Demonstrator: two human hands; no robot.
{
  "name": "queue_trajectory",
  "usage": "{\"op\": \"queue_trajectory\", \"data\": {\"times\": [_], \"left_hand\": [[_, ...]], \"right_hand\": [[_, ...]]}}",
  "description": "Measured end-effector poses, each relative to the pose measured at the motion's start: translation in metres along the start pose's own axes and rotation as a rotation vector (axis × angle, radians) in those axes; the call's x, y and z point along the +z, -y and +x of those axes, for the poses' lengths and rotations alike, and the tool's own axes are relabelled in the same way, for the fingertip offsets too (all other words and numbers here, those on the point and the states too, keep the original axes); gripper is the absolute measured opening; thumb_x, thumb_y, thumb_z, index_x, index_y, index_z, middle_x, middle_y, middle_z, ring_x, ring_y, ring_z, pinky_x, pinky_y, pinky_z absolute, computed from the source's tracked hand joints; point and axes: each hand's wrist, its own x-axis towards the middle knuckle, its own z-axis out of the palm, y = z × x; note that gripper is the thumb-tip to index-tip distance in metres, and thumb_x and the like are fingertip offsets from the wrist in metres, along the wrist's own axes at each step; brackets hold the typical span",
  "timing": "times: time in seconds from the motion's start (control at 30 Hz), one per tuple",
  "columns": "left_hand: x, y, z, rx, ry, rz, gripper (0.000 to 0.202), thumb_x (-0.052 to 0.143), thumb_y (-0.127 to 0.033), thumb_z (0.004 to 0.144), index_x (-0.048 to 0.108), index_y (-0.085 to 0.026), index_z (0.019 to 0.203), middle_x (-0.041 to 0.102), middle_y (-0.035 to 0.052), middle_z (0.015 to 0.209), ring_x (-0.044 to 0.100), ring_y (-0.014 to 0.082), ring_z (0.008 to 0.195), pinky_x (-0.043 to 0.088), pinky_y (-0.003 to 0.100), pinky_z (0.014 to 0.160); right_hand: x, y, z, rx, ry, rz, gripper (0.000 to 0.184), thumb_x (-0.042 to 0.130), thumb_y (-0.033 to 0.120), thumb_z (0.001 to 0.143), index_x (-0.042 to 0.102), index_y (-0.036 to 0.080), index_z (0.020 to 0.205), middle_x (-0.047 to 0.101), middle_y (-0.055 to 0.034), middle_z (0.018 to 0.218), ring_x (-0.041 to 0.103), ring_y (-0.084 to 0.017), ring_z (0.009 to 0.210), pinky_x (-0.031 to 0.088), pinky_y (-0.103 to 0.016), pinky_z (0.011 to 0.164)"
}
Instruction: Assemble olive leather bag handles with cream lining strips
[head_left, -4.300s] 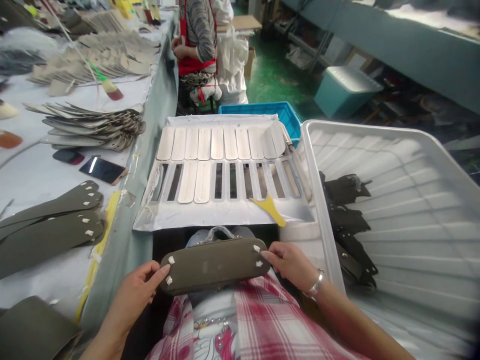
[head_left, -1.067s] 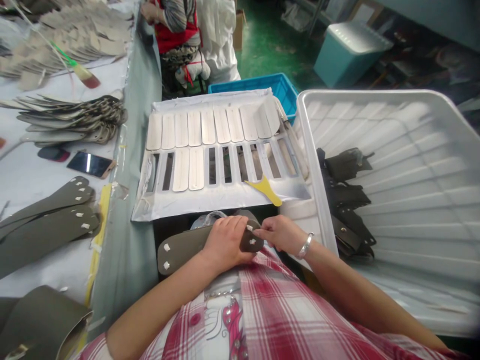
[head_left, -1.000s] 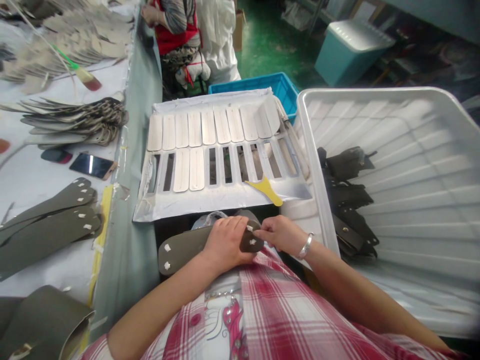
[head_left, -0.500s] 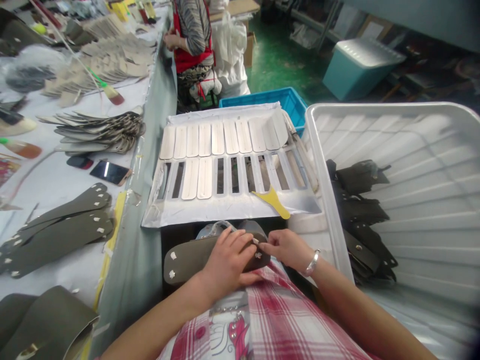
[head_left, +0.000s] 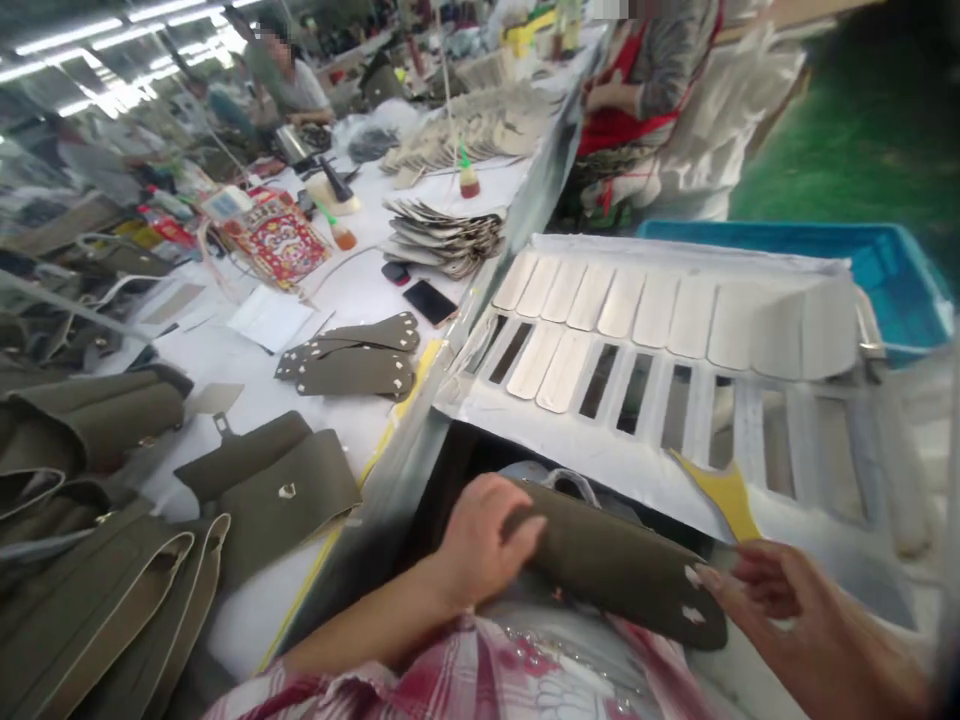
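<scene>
A long dark olive panel with rounded ends (head_left: 615, 555) lies slanted across my lap, its right end nearer to me. My left hand (head_left: 487, 540) is closed round the panel's left end and covers it. At the other end, my right hand (head_left: 787, 610) has its thumb and index finger pinched at the edge, beside a white tab (head_left: 691, 577). A second white tab (head_left: 693, 615) shows just below. Right behind my right hand, a yellow flat tool with a forked end (head_left: 727, 500) rests on a white slotted board (head_left: 517, 410).
Pale strips (head_left: 615, 300) lie on the board, with a blue crate (head_left: 892, 260) behind it. On the left table are similar panels (head_left: 356, 370), a phone (head_left: 430, 301), stacked pieces (head_left: 442, 238) and olive bags (head_left: 300, 490). A person in a red apron (head_left: 622, 100) stands beyond.
The view has swung left, showing more of the table. My left hand has moved from the panel's right part to its left end; the right hand stays by the tabs.
</scene>
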Motion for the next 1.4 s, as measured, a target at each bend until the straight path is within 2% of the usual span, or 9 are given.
{"op": "queue_trajectory", "data": {"times": [0.07, 0.13, 0.2, 0.3, 0.4, 0.73, 1.03, 1.23, 1.4], "left_hand": [[-0.024, 0.028, -0.012, -0.310, -0.052, -0.097, 0.019, 0.051, -0.033, 0.085, 0.055, -0.016, 0.079, 0.053, 0.0017, 0.075, 0.050, 0.0128, 0.069, 0.041, 0.025, 0.066], [-0.035, 0.052, -0.019, -0.502, 0.021, -0.248, 0.022, 0.054, -0.036, 0.083, 0.052, -0.016, 0.074, 0.049, -0.0017, 0.067, 0.045, 0.0104, 0.060, 0.038, 0.022, 0.058], [-0.036, 0.067, -0.020, -0.575, 0.114, -0.373, 0.026, 0.057, -0.039, 0.080, 0.051, -0.016, 0.070, 0.047, -0.0035, 0.062, 0.043, 0.0092, 0.057, 0.035, 0.020, 0.054], [-0.031, 0.072, -0.017, -0.590, 0.167, -0.422, 0.030, 0.060, -0.041, 0.076, 0.051, -0.015, 0.066, 0.047, -0.0041, 0.060, 0.041, 0.0083, 0.056, 0.033, 0.019, 0.052], [-0.030, 0.070, -0.015, -0.609, 0.180, -0.433, 0.030, 0.062, -0.040, 0.074, 0.050, -0.015, 0.064, 0.046, -0.0048, 0.057, 0.040, 0.0074, 0.053, 0.031, 0.019, 0.049], [-0.031, 0.077, -0.017, -0.740, 0.308, -0.585, 0.029, 0.058, -0.043, 0.075, 0.047, -0.017, 0.068, 0.048, -0.0046, 0.050, 0.045, 0.0088, 0.040, 0.031, 0.018, 0.037], [-0.029, 0.083, -0.019, -0.677, 0.327, -0.652, 0.028, 0.059, -0.038, 0.075, 0.043, -0.017, 0.066, 0.049, -0.0042, 0.053, 0.051, 0.0105, 0.044, 0.036, 0.018, 0.039], [-0.033, 0.089, -0.011, -0.615, 0.314, -0.680, 0.035, 0.067, -0.031, 0.069, 0.043, -0.020, 0.091, 0.046, -0.0072, 0.069, 0.052, 0.0075, 0.045, 0.040, 0.018, 0.041], [-0.035, 0.090, -0.007, -0.530, 0.345, -0.617, 0.033, 0.065, -0.025, 0.071, 0.047, -0.020, 0.098, 0.044, -0.0071, 0.069, 0.047, 0.0055, 0.047, 0.039, 0.016, 0.044]], "right_hand": [[0.009, 0.039, 0.012, -0.235, -0.007, -0.046, 0.056, 0.047, 0.062, 0.079, 0.045, 0.020, 0.116, 0.061, -0.0121, 0.102, 0.060, -0.026, 0.090, 0.050, -0.039, 0.078], [0.028, 0.083, 0.024, -0.486, 0.052, -0.070, 0.065, 0.050, 0.057, 0.080, 0.037, 0.016, 0.128, 0.052, -0.0138, 0.121, 0.051, -0.028, 0.110, 0.045, -0.043, 0.092], [0.054, 0.118, 0.035, -0.626, 0.138, -0.106, 0.075, 0.057, 0.054, 0.076, 0.031, 0.012, 0.133, 0.046, -0.0152, 0.129, 0.045, -0.029, 0.117, 0.042, -0.043, 0.096], [0.086, 0.142, 0.046, -0.666, 0.223, -0.150, 0.082, 0.063, 0.053, 0.071, 0.033, 0.009, 0.133, 0.045, -0.0167, 0.131, 0.045, -0.030, 0.117, 0.041, -0.045, 0.096], [0.096, 0.143, 0.050, -0.663, 0.284, -0.167, 0.078, 0.064, 0.052, 0.070, 0.038, 0.010, 0.131, 0.048, -0.0155, 0.129, 0.046, -0.030, 0.115, 0.041, -0.046, 0.095], [0.092, 0.146, 0.052, -0.648, 0.367, -0.153, 0.074, 0.059, 0.053, 0.074, 0.037, 0.013, 0.132, 0.047, -0.0157, 0.130, 0.046, -0.030, 0.116, 0.041, -0.045, 0.094], [0.093, 0.143, 0.051, -0.686, 0.366, -0.184, 0.077, 0.058, 0.057, 0.075, 0.037, 0.012, 0.133, 0.045, -0.0152, 0.132, 0.044, -0.029, 0.118, 0.041, -0.044, 0.095], [0.095, 0.143, 0.051, -0.670, 0.357, -0.171, 0.076, 0.058, 0.058, 0.075, 0.038, 0.013, 0.133, 0.047, -0.0147, 0.131, 0.046, -0.029, 0.116, 0.041, -0.045, 0.094], [0.094, 0.145, 0.052, -0.650, 0.367, -0.141, 0.075, 0.057, 0.058, 0.075, 0.038, 0.014, 0.133, 0.047, -0.0151, 0.130, 0.046, -0.029, 0.115, 0.041, -0.046, 0.094]]}}
